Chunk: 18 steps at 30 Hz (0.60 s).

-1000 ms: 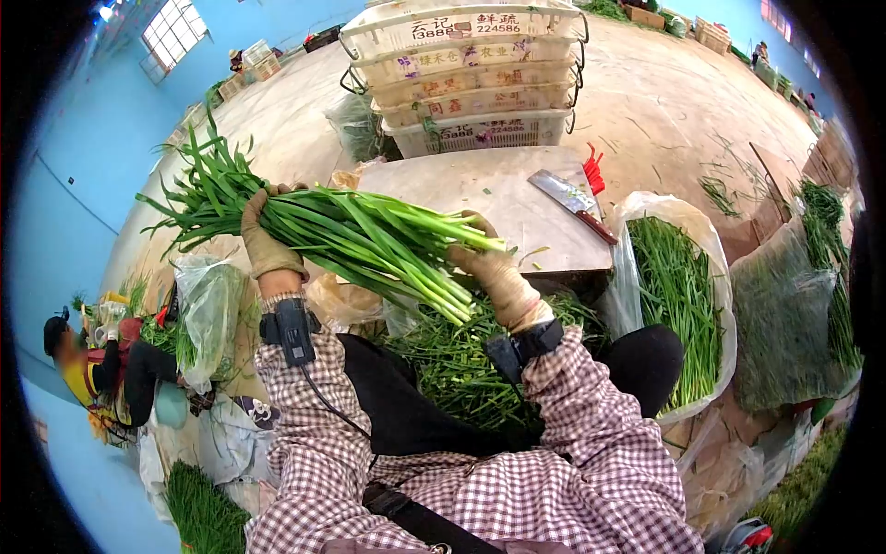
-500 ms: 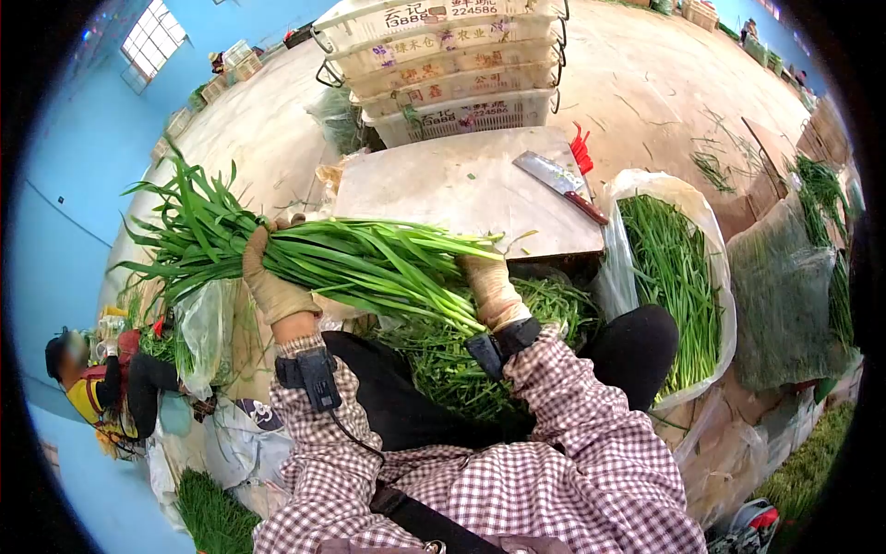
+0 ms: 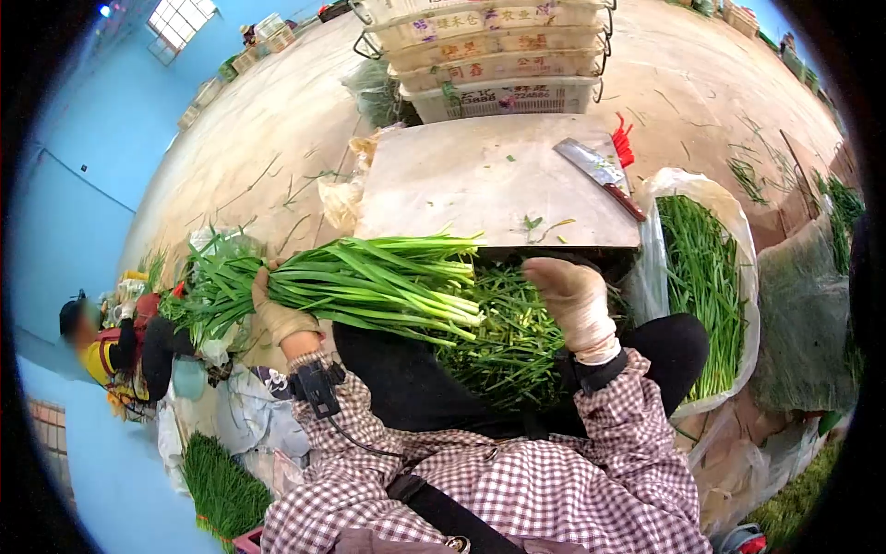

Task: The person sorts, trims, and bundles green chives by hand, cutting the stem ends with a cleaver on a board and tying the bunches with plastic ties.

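My gloved left hand (image 3: 279,312) is wrapped round a thick bunch of Chinese chives (image 3: 369,277). The bunch lies sideways above my lap, its pale cut ends to the right and its green leaf tips drooping to the left. Apart from the pale ends, my gloved right hand (image 3: 570,300) is raised with fingers stretched out and nothing visible in it. Loose green trimmings (image 3: 508,360) fill the space between my legs, below both hands. In front of me stands a low board (image 3: 461,175), with a cleaver (image 3: 600,175) lying at its right side.
Red ties (image 3: 622,140) hang at the board's right edge. Stacked white crates (image 3: 498,69) stand behind it. To the right is a plastic-lined bag of chives (image 3: 706,286). More chives (image 3: 221,485) lie at the lower left. A seated person (image 3: 120,351) works at the far left.
My right hand has let go of the bunch's pale ends and moved right. The bunch has swung lower and its leaf tips have dropped. The view has shifted slightly.
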Each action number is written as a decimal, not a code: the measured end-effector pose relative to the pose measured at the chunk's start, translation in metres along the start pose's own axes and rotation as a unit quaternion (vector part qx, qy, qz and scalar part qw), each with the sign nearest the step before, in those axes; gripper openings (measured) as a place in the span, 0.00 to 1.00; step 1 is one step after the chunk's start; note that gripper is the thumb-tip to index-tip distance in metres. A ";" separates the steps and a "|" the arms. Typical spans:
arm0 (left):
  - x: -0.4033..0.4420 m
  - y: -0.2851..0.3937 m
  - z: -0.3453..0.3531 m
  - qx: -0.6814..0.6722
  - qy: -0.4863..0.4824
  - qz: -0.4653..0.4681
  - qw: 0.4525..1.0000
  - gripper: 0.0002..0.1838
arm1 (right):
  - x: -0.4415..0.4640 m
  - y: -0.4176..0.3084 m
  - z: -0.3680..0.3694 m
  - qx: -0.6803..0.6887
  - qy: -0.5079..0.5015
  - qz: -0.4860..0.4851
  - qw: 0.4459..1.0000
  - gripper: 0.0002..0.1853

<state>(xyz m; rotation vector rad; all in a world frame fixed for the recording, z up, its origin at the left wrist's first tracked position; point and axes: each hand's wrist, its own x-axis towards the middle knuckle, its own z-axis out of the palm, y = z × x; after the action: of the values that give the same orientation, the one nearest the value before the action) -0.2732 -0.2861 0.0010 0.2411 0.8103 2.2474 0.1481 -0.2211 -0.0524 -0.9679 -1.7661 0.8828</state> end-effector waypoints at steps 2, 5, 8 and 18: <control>-0.006 -0.002 0.006 -0.002 -0.035 -0.011 0.999 0.12 | 0.029 -0.056 0.007 -0.142 -0.091 -0.140 0.976 0.14; -0.015 -0.007 0.014 0.004 -0.045 -0.013 0.999 0.12 | 0.056 -0.086 0.056 -0.266 -0.151 -0.115 0.945 0.13; -0.033 -0.005 0.027 0.022 -0.093 -0.013 0.995 0.12 | 0.055 -0.062 0.082 -0.166 -0.152 -0.154 0.962 0.12; -0.016 0.012 -0.013 -0.025 -0.072 0.032 0.997 0.11 | -0.022 0.094 0.004 -0.446 -0.448 0.147 0.761 0.19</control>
<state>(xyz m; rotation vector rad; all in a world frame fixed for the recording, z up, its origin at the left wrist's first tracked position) -0.2739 -0.3100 -0.0009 0.4044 0.6790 2.2762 0.1726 -0.2005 -0.1436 -1.6153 -3.0804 0.7098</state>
